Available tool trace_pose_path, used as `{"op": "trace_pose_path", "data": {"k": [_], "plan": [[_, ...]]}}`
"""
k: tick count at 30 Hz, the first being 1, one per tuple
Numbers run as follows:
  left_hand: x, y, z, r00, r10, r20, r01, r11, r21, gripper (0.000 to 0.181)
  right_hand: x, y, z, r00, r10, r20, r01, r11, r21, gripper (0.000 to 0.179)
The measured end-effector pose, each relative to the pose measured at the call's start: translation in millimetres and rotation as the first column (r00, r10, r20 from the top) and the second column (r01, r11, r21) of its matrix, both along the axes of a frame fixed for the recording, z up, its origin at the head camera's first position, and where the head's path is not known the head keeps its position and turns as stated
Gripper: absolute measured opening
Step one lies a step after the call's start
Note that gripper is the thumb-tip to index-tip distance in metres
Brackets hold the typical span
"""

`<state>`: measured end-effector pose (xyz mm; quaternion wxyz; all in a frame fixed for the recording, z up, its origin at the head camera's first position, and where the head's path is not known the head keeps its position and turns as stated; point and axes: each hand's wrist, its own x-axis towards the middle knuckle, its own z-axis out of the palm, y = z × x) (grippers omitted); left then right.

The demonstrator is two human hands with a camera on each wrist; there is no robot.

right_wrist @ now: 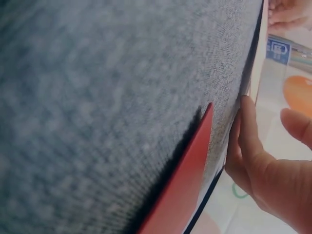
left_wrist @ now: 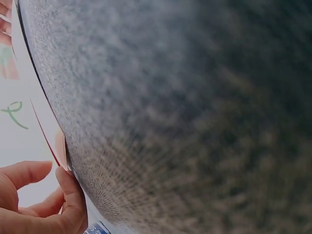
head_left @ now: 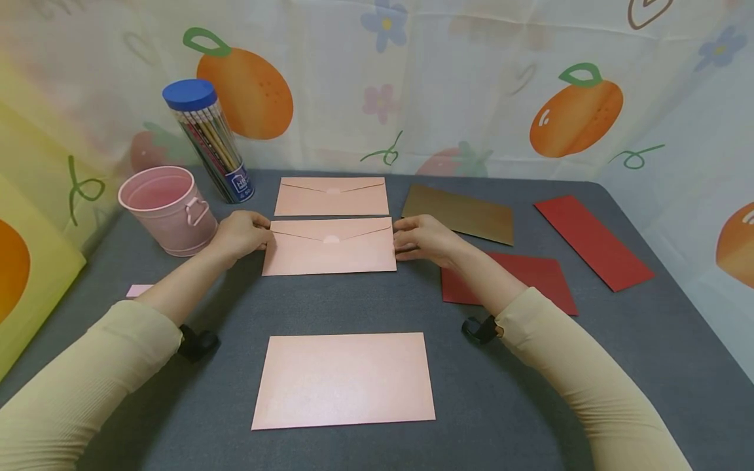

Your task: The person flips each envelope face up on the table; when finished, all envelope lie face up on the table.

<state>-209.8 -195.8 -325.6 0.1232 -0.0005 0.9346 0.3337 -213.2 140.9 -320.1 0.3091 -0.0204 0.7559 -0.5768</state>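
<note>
Fingers (head_left: 408, 237) either side, middle pink envelope (head_left: 330, 256) between.

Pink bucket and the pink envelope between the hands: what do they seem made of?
Pink bucket: probably painted metal, smooth satin finish, given its rolled-looking rim and side loop; plastic possible.
Pink envelope: likely stiff paper, faintly satiny, given its thin edge and flap lines.

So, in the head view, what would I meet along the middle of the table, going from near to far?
Plain pale pink paper rectangle → flap-side-up pale pink paper envelope between the left hand and right hand → farther pale pink paper envelope, also flap side up.
</note>
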Motion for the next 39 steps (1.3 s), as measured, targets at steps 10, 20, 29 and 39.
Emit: {"op": "trace_pose_path", "data": {"k": [10, 20, 29, 39], "plan": [[-1.4, 0.8, 0.0, 0.999, -0.036, 0.004, 0.036, 0.999, -0.006, 0.050, -0.2, 0, -1.9, 1.000, -0.011, -0.001, 0.011, 1.000, 0.021, 0.051], [0.8, 2.6, 2.3, 0.999, -0.042, 0.020, 0.042, 0.999, -0.011, 0.052, -0.3, 0, -2.3, 1.000, -0.001, -0.019, 0.002, 1.000, 0.029, 0.047], [-0.4, 5.6, 3.4, 0.999, -0.039, 0.000, 0.039, 0.999, -0.031, 0.055, 1.3, 0, 0.6, 0.999, 0.007, -0.036, -0.006, 0.999, 0.046, 0.046], [2.1, 31.0, 11.4, 0.988, -0.111, -0.109, 0.119, 0.990, 0.071, 0.039, 7.5, 6, 8.8, 0.989, 0.103, -0.103, -0.100, 0.994, 0.035, 0.047]]}}
